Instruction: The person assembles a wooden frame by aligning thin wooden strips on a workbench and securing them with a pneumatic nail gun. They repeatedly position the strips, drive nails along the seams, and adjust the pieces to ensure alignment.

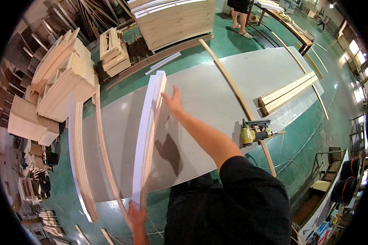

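Note:
A long white-faced wooden panel (148, 134) stands on edge over the grey work table (216, 94), running from near me toward the far side. My left hand (135, 215) grips its near bottom end. My right hand (172, 101), arm stretched out, presses with fingers spread against the panel's right face near its far end. A second white-edged panel (78, 155) stands on edge at the table's left side, beside a thin wooden strip (104, 151).
A yellow nail gun (253, 132) with its hose lies on the table's right, across a long wooden strip (233, 87). Stacked wooden battens (288, 93) lie farther right. Wooden frames and boards (65, 77) pile up at left. A person (240, 16) stands at the far end.

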{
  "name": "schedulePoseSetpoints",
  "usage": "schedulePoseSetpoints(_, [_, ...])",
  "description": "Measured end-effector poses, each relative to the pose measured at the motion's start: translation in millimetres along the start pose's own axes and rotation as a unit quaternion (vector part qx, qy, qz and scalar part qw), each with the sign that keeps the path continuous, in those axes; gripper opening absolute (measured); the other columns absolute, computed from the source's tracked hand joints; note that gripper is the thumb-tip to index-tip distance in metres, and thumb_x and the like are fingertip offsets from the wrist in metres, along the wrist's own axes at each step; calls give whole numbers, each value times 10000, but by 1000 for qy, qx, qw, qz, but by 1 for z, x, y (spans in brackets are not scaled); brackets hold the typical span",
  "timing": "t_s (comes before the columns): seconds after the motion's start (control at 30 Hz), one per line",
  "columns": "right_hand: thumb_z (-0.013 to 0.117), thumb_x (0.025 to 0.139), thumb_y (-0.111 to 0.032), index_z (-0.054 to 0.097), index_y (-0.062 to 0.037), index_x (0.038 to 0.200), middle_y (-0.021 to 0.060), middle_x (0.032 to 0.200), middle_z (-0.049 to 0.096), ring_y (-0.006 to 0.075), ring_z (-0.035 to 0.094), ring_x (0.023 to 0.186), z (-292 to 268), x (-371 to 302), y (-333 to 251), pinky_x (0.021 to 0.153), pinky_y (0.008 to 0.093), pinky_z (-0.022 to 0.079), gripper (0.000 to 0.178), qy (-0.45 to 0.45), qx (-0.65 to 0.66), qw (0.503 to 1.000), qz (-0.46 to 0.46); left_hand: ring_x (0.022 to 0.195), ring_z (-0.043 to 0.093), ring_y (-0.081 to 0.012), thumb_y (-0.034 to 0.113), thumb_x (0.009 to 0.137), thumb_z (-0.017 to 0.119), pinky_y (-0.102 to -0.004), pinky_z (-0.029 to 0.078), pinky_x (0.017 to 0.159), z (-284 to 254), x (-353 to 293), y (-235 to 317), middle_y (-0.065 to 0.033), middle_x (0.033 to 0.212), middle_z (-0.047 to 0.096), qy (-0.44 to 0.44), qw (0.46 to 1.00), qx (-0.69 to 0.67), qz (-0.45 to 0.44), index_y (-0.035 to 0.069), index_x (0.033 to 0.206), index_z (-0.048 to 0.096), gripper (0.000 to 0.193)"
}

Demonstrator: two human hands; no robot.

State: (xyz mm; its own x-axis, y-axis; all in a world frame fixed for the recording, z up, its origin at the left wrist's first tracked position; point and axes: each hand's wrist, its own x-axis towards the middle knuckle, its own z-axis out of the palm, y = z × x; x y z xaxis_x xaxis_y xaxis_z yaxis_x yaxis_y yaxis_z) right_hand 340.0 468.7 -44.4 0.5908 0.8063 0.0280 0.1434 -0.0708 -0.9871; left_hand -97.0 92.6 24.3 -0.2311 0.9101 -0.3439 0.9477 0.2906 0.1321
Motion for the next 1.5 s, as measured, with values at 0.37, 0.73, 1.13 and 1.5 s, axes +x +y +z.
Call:
schedulePoseSetpoints(0.37, [810,834,-464,477,62,1492,284,1338,654,369,654,1229,26,117,9,1031,453,514,906,-118,-122,984,51,1411,472,-415,390,894,749,-523,375,1175,34,-65,-112,-231,1552,460,57,952,-275,-118,67,1560,425,808])
schedulePoseSetpoints(0.73, [792,822,-480,493,12,1504,315,1355,626,444,618,1267,45,158,7,1092,478,489,892,-55,-81,995,-23,1241,586,-344,357,1015,614,-481,465,1081,103,-117,-181,-160,1326,651,128,990,-5,-61,82,1315,664,410])
schedulePoseSetpoints(1.13, [743,866,-382,608,-173,1403,256,1230,644,431,657,1123,50,160,14,983,498,536,593,-114,-147,981,-58,1442,401,-428,354,871,771,-586,281,1218,-53,-70,53,-267,1558,409,36,999,19,-10,14,1499,488,769])
schedulePoseSetpoints(1.5, [697,910,-457,606,-140,1408,259,1231,649,433,640,1155,54,159,15,1023,496,510,597,-85,-70,992,-54,1434,407,-465,207,805,856,-582,291,1205,-15,-5,44,-273,1571,417,3,993,-58,105,5,1570,397,915])
